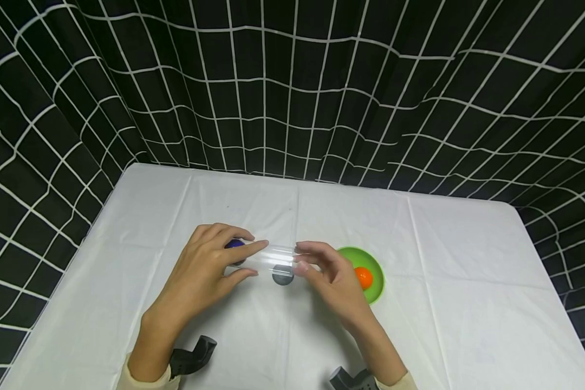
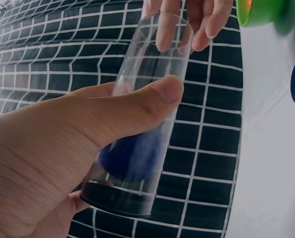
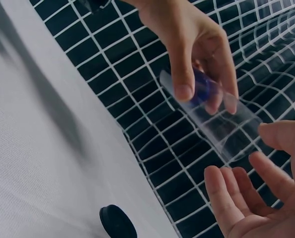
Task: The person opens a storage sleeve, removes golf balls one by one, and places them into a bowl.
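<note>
My left hand (image 1: 200,265) grips a clear plastic tube (image 1: 270,257) around its left part, thumb on the near side. Inside the tube, toward its dark-capped end (image 2: 118,199), lies a blue ball (image 2: 132,156). The other end looks uncovered and points at my right hand (image 1: 338,281). Loosely bent, the right fingers (image 3: 219,196) spread beside that rim; whether the thumb touches it I cannot tell. Below the tube, a round black lid (image 3: 117,223) lies on the white-covered table.
A green bowl (image 1: 353,253) holding an orange ball (image 1: 363,278) stands on the table just behind my right hand. White cloth (image 1: 478,271) covers the table. Black curtains with a white grid (image 1: 283,97) hang behind and along the sides.
</note>
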Demonstrator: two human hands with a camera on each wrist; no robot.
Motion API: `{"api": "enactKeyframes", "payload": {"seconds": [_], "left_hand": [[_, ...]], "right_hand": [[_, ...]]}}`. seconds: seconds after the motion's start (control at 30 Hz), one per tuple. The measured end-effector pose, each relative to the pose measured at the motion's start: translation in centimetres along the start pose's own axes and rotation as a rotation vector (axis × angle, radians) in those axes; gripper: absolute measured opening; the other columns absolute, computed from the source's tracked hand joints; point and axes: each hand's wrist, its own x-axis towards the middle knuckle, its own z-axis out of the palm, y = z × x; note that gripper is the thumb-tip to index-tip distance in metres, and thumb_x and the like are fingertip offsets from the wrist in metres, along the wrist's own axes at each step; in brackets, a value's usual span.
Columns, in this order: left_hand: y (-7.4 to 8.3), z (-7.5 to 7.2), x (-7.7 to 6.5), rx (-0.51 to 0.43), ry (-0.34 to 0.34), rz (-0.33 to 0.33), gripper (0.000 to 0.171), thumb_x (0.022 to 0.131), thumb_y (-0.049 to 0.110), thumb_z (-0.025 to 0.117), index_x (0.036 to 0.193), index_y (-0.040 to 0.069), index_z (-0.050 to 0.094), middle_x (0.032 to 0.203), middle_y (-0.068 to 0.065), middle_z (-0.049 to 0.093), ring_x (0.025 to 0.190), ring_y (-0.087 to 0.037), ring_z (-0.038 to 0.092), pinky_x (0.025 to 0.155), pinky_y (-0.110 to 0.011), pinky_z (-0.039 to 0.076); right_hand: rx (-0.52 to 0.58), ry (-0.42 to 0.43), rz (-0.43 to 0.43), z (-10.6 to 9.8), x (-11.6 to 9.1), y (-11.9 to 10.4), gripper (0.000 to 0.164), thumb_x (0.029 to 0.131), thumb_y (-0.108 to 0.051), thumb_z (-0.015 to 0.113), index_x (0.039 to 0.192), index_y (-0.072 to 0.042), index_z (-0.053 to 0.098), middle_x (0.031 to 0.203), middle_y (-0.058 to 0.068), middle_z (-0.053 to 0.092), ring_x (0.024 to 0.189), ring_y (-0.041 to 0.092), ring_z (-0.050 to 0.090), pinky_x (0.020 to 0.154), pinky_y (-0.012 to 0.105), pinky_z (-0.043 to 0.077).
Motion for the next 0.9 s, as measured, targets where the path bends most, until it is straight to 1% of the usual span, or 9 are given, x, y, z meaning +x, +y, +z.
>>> {"api": "enactKeyframes", "payload": {"seconds": [0.13,0.33,0.43,0.53,0.67,0.73,0.8,0.9], "left_hand": [[0.03,-0.04,-0.01,0.008,0.003,0.002,0.051,0.082,0.031,0.092,0.131,0.03,0.076,0.121,0.003,0.074,0.117,-0.021,0.066,0.11,-0.043,0.045],[0.08,-0.16,0.0,0.013,-0.004,-0.004,0.052,0.081,0.03,0.093,0.13,0.03,0.077,0.121,0.004,0.074,0.118,-0.022,0.067,0.108,-0.043,0.046],[0.05,-0.18,-0.03,0.016,-0.004,-0.002,0.052,0.08,0.029,0.093,0.13,0.03,0.077,0.121,0.003,0.074,0.118,-0.022,0.067,0.108,-0.044,0.046],[-0.01,-0.2,-0.05,0.017,-0.001,-0.001,0.053,0.081,0.029,0.093,0.131,0.029,0.077,0.122,0.003,0.074,0.118,-0.022,0.067,0.109,-0.044,0.045],[-0.09,-0.22,-0.03,0.018,-0.007,-0.001,0.052,0.081,0.029,0.092,0.131,0.029,0.077,0.123,0.002,0.074,0.119,-0.023,0.067,0.109,-0.044,0.045],[-0.12,-0.23,-0.03,0.019,-0.012,-0.003,0.051,0.082,0.029,0.092,0.131,0.028,0.077,0.123,0.003,0.074,0.12,-0.023,0.067,0.109,-0.044,0.045],[-0.14,-0.24,-0.02,0.021,-0.015,-0.006,0.051,0.082,0.029,0.092,0.131,0.029,0.077,0.124,0.003,0.074,0.12,-0.023,0.067,0.109,-0.044,0.045],[-0.16,-0.24,-0.03,0.022,-0.015,-0.01,0.05,0.082,0.03,0.092,0.13,0.029,0.077,0.123,0.003,0.074,0.12,-0.022,0.067,0.109,-0.044,0.045]], "right_hand": [[0.019,0.001,0.004,0.07,-0.03,0.01,0.033,0.097,-0.004,0.072,0.13,0.0,0.066,0.126,0.027,0.069,0.111,0.012,0.073,0.096,0.021,0.059],[0.032,-0.005,0.014,0.04,-0.06,0.01,0.036,0.097,-0.003,0.071,0.133,-0.001,0.064,0.129,0.027,0.068,0.114,0.018,0.072,0.097,0.021,0.06],[0.033,-0.017,0.018,0.0,-0.1,0.0,0.038,0.098,-0.004,0.071,0.135,0.0,0.064,0.133,0.023,0.067,0.116,0.018,0.072,0.097,0.021,0.06],[0.037,-0.029,0.016,-0.03,-0.11,0.01,0.039,0.098,-0.004,0.071,0.136,0.001,0.063,0.132,0.016,0.069,0.115,0.015,0.073,0.097,0.022,0.06],[0.033,-0.036,0.022,-0.08,-0.12,-0.03,0.041,0.098,-0.003,0.072,0.137,0.001,0.063,0.124,0.001,0.072,0.11,0.009,0.072,0.094,0.02,0.061],[0.031,-0.035,0.027,-0.1,-0.14,-0.08,0.041,0.098,-0.003,0.072,0.138,0.001,0.063,0.122,-0.005,0.072,0.109,0.008,0.071,0.092,0.019,0.061],[0.029,-0.032,0.028,-0.13,-0.16,-0.08,0.042,0.097,-0.003,0.073,0.138,0.001,0.063,0.121,-0.008,0.071,0.109,0.008,0.071,0.091,0.019,0.06],[0.039,-0.029,0.021,-0.17,-0.18,-0.15,0.042,0.097,-0.002,0.073,0.137,0.002,0.063,0.122,-0.007,0.07,0.11,0.008,0.071,0.09,0.018,0.061]]}}
